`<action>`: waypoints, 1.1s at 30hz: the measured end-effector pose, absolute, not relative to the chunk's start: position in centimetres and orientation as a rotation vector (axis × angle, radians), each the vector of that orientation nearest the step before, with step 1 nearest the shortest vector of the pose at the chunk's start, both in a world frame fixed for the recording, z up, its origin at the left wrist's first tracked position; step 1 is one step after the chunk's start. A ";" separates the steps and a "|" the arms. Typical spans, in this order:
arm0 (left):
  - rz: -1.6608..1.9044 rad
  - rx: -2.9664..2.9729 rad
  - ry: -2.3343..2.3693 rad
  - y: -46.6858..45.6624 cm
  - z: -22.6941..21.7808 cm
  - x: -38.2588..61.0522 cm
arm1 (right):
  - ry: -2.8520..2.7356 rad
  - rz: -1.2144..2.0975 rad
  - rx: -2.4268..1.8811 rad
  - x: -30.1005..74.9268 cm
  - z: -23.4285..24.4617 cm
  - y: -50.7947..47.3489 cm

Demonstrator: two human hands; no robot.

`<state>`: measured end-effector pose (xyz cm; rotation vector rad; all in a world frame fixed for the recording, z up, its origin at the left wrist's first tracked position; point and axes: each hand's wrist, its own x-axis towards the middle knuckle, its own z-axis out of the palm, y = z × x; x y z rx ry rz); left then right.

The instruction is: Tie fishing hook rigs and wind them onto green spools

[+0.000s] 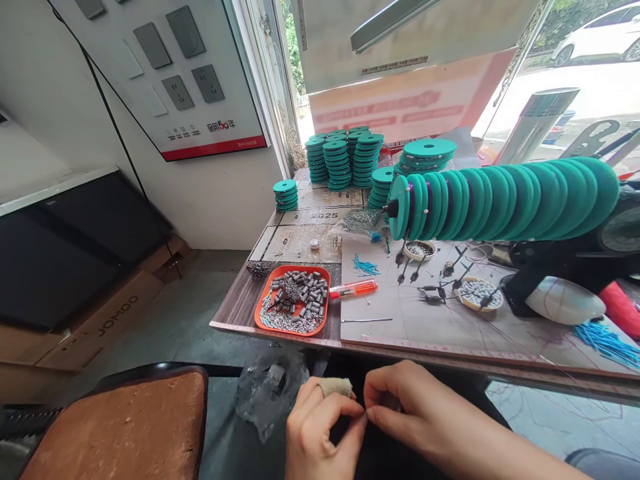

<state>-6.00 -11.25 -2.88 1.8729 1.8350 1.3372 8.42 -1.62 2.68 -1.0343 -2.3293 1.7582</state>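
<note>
My left hand [323, 427] is in front of the table's near edge, thumb and index finger pinched together. A beige wrap [336, 387] covers one of its fingers. My right hand [397, 397] meets it from the right, also in a pinch, and the fingertips of both nearly touch. Whatever lies between them is too small or hidden to name. Beyond the hands, on the table, sits an orange tray [259, 320] with dark cylindrical weights [310, 290] and small metal pieces. An orange-and-clear pen-like tool [355, 288] and a thin metal rod [367, 320] lie to its right.
Green foam spools [500, 200] fill a horizontal spindle at the right; more stand in stacks [337, 163] at the back. Round dishes [477, 293] of small parts, blue strands [365, 265] and loose lines lie on the board. A brown stool [125, 427] is at lower left.
</note>
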 end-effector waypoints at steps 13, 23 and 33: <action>1.322 1.900 1.862 -11.3 -2.7 -5.7 | -2.534 1.337 -1.040 8.1 2.3 -2.3; 1.345 1.938 1.870 -11.3 -2.8 -5.7 | -2.545 1.401 -1.054 8.0 2.9 -2.2; 1.339 2.076 1.890 -10.8 -1.3 -5.7 | -2.556 1.419 -1.066 8.0 2.9 -2.2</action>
